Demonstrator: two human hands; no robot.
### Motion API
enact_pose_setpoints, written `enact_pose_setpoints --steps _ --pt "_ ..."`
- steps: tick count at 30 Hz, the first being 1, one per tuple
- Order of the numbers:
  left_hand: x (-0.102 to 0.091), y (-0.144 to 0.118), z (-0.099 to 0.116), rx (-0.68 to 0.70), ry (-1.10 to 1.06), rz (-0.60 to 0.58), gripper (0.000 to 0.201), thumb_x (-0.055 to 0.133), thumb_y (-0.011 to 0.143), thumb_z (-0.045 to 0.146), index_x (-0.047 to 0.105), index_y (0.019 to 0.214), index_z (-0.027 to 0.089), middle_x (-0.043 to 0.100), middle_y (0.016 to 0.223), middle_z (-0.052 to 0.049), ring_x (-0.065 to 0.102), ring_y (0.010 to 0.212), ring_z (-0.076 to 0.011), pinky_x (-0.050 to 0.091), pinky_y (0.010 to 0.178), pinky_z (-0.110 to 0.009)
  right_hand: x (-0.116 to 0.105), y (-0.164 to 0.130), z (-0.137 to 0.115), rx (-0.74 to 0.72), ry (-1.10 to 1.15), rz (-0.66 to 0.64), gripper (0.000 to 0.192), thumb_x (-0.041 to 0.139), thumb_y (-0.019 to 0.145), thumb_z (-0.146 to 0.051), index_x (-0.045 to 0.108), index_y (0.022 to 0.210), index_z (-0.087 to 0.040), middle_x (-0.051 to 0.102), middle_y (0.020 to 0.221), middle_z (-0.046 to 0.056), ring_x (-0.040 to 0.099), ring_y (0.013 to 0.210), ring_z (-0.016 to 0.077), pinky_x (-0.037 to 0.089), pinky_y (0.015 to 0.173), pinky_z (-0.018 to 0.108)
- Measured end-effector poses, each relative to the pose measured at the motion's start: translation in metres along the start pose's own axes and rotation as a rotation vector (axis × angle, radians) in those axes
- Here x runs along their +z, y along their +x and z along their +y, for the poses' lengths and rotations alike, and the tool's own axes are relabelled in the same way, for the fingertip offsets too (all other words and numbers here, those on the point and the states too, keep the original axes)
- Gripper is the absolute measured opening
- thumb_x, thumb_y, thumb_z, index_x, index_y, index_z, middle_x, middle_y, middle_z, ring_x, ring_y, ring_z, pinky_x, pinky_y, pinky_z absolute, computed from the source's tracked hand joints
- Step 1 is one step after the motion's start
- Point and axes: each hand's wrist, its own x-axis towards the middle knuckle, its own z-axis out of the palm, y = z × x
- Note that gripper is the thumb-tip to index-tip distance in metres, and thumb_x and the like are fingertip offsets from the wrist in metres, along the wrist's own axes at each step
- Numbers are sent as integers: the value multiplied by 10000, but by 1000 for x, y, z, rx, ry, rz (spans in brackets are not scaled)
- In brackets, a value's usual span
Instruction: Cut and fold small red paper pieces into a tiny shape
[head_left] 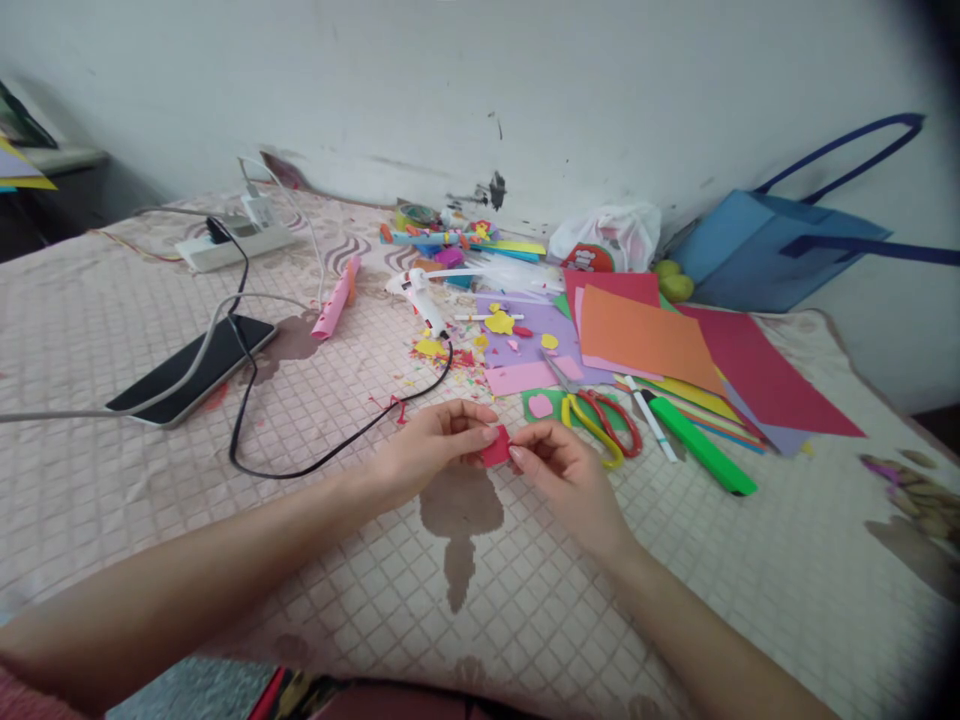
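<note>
A small red piece of paper (pixel 496 448) is held up over the tablecloth between my two hands. My left hand (pixel 442 440) is closed, pinching its left side with thumb and fingers. On the other side, my right hand (pixel 561 470) pinches the right edge between thumb and forefinger. Just beyond my right hand lie yellow-handled scissors (pixel 596 430) and red-handled scissors (pixel 626 425). A pink cut-out shape (pixel 540 405) rests on green paper (pixel 556 400) close by. Yellow cut-outs (pixel 499 322) lie on a purple sheet (pixel 536 345).
A white glue gun (pixel 421 300) trails a black cord across the table. At the left are a phone (pixel 195 370), a power strip (pixel 232 245) and a rolled pink paper (pixel 336 300). Coloured sheets (pixel 645 335), a green cutter (pixel 701 445) and a blue bag (pixel 780 250) stand right.
</note>
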Motion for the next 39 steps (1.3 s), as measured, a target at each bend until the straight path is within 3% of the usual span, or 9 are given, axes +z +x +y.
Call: enact_pose_setpoints --steps 8,19,29,39 --pt "-3 2 -3 -4 -3 6 285 717 725 228 559 944 134 640 724 -6 595 627 -93 438 634 -228 1 -2 -1 -116 -103 28 55 581 820 -179 614 841 -217 621 792 2 580 736 141 485 680 269" --pt "-2 2 -3 -4 -35 4 306 730 713 207 563 960 141 646 743 4 601 638 -84 436 635 -213 1 -3 2 -148 -117 -44 99 598 817 -151 599 886 -223 618 849 -3 583 793 135 480 720 271" --pt "-4 3 -4 -23 -47 3 297 739 703 209 569 935 135 648 726 0 609 649 -88 436 655 -225 1 -4 1 -474 -445 13 136 538 849 -86 592 894 -203 608 856 27 581 834 153 463 774 300" --pt "-4 3 -6 -13 -29 -9 291 727 712 204 575 953 144 653 738 -1 614 652 -91 447 669 -234 0 -3 4 -531 -551 -13 125 499 878 -92 556 888 -203 546 922 46 550 893 163 462 799 314"
